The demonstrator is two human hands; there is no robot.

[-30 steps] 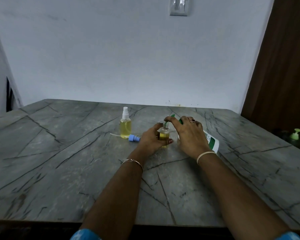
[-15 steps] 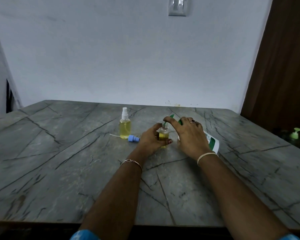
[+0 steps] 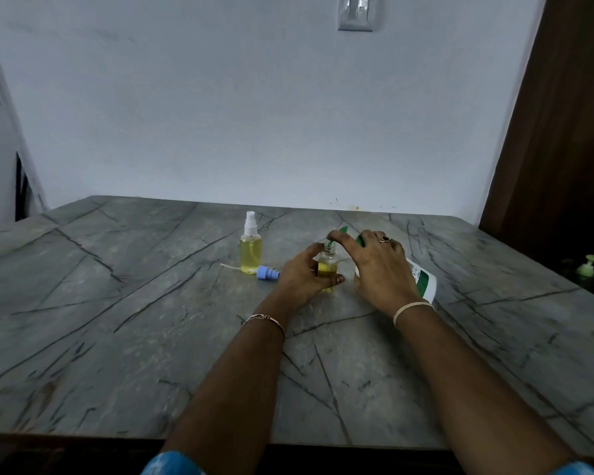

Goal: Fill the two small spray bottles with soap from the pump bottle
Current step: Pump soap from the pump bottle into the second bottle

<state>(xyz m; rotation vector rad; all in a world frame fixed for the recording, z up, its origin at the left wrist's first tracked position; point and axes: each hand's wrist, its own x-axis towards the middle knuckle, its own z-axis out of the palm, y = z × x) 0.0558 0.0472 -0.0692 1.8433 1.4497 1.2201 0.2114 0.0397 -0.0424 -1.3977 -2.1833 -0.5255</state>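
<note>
Fingers (image 3: 333, 280) of my L hand (image 3: 300, 279) are clamping open spray bottle (image 3: 327, 267), R hand (image 3: 379, 269) gripping tilted pump bottle (image 3: 423, 282); I'm aiming spout (image 3: 343, 230) into neck (image 3: 329, 247), pumping slow.

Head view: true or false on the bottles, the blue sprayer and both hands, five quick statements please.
1. The white-capped spray bottle stands upright, untouched by either hand. True.
2. The blue spray head is screwed onto the small open bottle. False: it lies on the table beside the white-capped spray bottle, and the small open bottle's neck is bare.
3. The left hand grips the small open bottle. True.
4. The pump bottle stands upright by itself. False: it is tilted under the right hand, with its green nozzle at the small open bottle's neck.
5. The small open bottle is empty. False: yellow liquid shows in it.
</note>
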